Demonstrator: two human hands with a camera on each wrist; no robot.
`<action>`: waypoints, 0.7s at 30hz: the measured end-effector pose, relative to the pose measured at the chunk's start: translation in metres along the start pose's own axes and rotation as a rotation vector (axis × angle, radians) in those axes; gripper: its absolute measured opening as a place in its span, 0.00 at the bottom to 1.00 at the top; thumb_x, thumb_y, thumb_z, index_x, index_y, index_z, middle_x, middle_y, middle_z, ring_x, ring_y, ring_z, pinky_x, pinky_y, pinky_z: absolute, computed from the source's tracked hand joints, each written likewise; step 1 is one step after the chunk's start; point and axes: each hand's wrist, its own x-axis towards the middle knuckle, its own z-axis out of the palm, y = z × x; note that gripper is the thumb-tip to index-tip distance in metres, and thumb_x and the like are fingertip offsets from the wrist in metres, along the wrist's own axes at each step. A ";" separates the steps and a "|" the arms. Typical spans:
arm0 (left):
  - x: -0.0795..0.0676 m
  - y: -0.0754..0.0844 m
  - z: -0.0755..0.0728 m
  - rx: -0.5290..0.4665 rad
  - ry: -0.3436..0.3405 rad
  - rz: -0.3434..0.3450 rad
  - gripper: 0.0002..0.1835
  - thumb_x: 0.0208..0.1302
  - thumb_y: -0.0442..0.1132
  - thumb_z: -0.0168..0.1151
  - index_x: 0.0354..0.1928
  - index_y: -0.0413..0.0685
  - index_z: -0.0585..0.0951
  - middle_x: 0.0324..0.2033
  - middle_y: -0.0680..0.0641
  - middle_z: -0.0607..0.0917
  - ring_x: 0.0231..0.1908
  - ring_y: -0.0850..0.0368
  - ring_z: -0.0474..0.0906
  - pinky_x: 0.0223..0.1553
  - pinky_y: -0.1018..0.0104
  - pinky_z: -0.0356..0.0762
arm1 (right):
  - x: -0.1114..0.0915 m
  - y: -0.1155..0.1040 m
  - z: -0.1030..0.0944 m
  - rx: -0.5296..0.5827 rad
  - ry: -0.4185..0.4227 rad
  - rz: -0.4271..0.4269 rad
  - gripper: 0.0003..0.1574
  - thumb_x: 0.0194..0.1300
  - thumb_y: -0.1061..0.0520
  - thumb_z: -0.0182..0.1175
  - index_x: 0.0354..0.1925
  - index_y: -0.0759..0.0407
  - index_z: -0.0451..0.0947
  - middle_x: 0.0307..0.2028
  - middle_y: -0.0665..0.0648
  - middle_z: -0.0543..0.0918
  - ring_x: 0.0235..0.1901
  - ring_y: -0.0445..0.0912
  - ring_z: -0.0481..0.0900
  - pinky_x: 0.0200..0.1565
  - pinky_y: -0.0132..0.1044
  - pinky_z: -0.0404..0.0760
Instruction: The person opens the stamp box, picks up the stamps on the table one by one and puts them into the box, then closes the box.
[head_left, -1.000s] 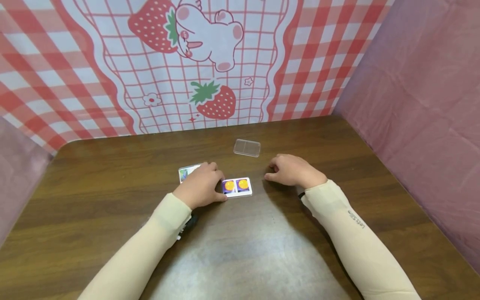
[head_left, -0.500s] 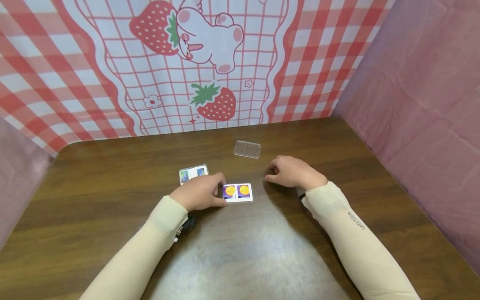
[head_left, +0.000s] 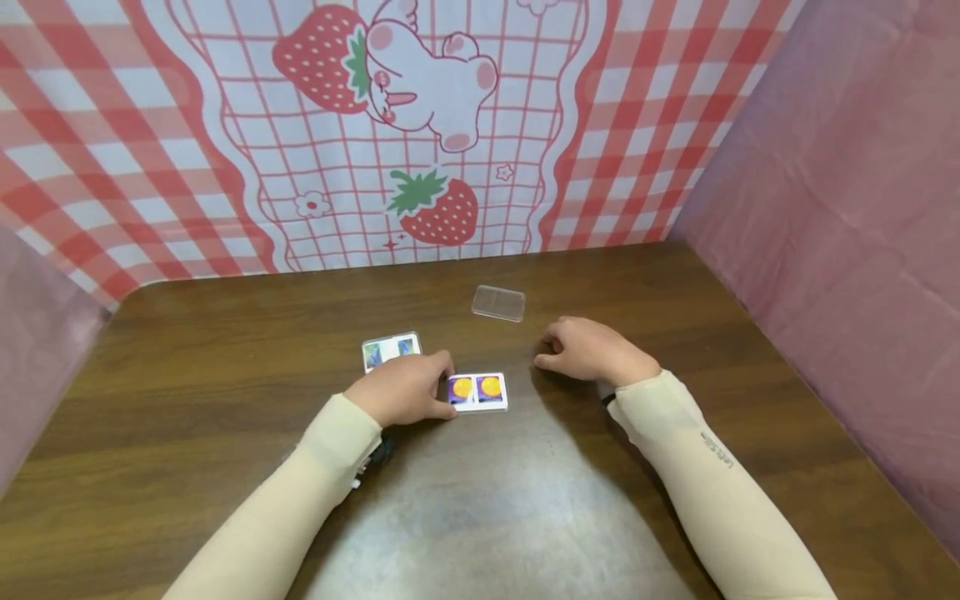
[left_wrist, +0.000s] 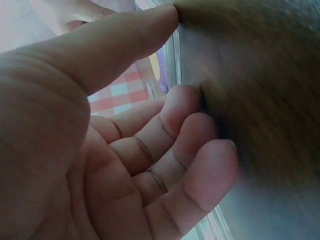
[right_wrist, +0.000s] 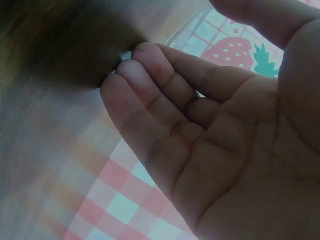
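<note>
A small stack of cards [head_left: 480,392] with two orange circles on purple lies face up on the brown table [head_left: 225,467]. My left hand [head_left: 444,385] is at the stack's left end, index finger behind it and thumb in front, pinching it. In the left wrist view the left hand [left_wrist: 175,60] shows a straight thumb and curled fingers, with a sliver of the card stack [left_wrist: 164,70] between them. A single card [head_left: 390,350] lies face up just behind the left hand. My right hand [head_left: 547,352] rests on the table to the right, loosely curled and holding nothing.
A clear plastic card case [head_left: 498,302] lies farther back, between the hands. A strawberry-print checked cloth [head_left: 420,125] stands behind the table and a pink cloth wall [head_left: 840,208] closes the right side. The near half of the table is bare wood.
My left hand has drawn back from the single card, uncovering it, and now sits at the left end of the card stack. The right hand has barely moved.
</note>
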 end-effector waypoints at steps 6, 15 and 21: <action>0.002 0.001 -0.001 0.024 -0.007 0.000 0.25 0.62 0.53 0.75 0.51 0.46 0.78 0.26 0.52 0.78 0.27 0.58 0.74 0.33 0.62 0.74 | -0.001 0.002 -0.002 0.016 -0.020 -0.001 0.26 0.71 0.44 0.65 0.56 0.61 0.82 0.42 0.57 0.80 0.40 0.50 0.76 0.48 0.49 0.77; 0.003 0.000 -0.003 0.004 -0.017 -0.009 0.25 0.62 0.52 0.75 0.51 0.46 0.77 0.26 0.51 0.79 0.27 0.57 0.75 0.34 0.61 0.74 | 0.006 0.011 -0.007 -0.015 0.066 -0.031 0.19 0.70 0.48 0.66 0.50 0.60 0.83 0.43 0.56 0.83 0.43 0.50 0.79 0.49 0.52 0.79; 0.001 -0.001 -0.001 -0.002 -0.023 -0.023 0.25 0.62 0.53 0.75 0.51 0.48 0.77 0.26 0.52 0.79 0.27 0.57 0.75 0.34 0.61 0.74 | 0.021 0.009 -0.013 -0.005 0.168 -0.031 0.16 0.68 0.51 0.68 0.48 0.59 0.82 0.43 0.57 0.82 0.42 0.50 0.79 0.48 0.51 0.79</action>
